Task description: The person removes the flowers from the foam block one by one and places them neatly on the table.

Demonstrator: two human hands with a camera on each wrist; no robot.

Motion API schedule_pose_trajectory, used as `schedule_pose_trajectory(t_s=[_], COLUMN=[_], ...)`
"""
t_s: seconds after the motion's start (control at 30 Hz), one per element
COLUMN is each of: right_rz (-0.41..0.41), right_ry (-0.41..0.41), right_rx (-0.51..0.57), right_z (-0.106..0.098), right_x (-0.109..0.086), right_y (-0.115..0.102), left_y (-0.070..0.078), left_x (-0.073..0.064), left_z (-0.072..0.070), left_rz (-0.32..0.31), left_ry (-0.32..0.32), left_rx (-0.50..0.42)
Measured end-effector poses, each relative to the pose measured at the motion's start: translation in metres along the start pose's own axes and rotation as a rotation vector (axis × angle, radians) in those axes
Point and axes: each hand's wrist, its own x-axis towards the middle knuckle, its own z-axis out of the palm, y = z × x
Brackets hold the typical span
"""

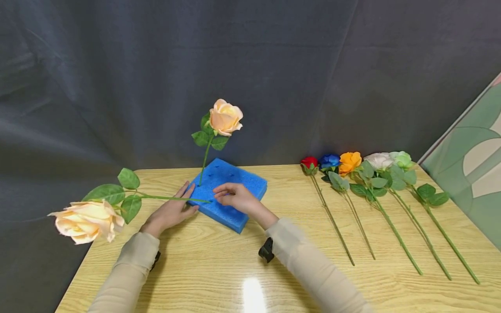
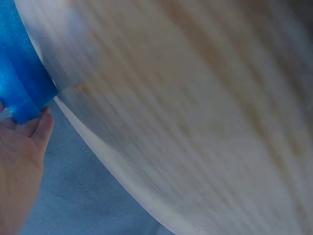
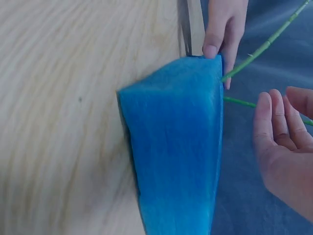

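Observation:
A blue foam block (image 1: 250,184) with small holes in its top lies on the table. One peach rose (image 1: 226,117) stands in it near the left corner. A second peach rose (image 1: 88,219) looms large at the left, its stem running to the block's top. My left hand (image 1: 172,213) holds the block by its left corner, thumb and fingers on different sides; the left wrist view shows the fingers (image 2: 41,129) against the foam. Above the block hovers my right hand (image 1: 236,200), fingers loosely bent, holding nothing. In the right wrist view, a green stem (image 3: 239,101) passes behind that hand.
To the right lie several long-stemmed roses: red (image 1: 309,163), blue (image 1: 329,161), orange (image 1: 349,163), pale white (image 1: 379,161) and light green (image 1: 402,159). A dark curtain (image 1: 274,78) hangs behind the wooden table (image 1: 203,274). A patterned panel (image 1: 473,165) stands at the right.

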Motion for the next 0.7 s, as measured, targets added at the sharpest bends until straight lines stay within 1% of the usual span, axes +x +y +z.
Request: schedule_pose_trajectory(t_s=[0.1,0.33,0.7], right_rz=[-0.004,-0.003,-0.041], right_ry=[-0.003,-0.027,0.023], right_rx=[0.008,0.051,-0.052], right_z=[0.006,0.020,0.039], right_x=[0.003,0.005,0.015], right_y=[0.001,0.002,0.003], left_y=[0.002,0.003,0.001], left_x=[-0.001,-0.004,-0.009], left_z=[0.000,0.000,-0.003], left_rz=[0.002,0.040,0.090], left_ry=[0.011,0.023,0.048], left_rx=[0.005,0.070,0.100])
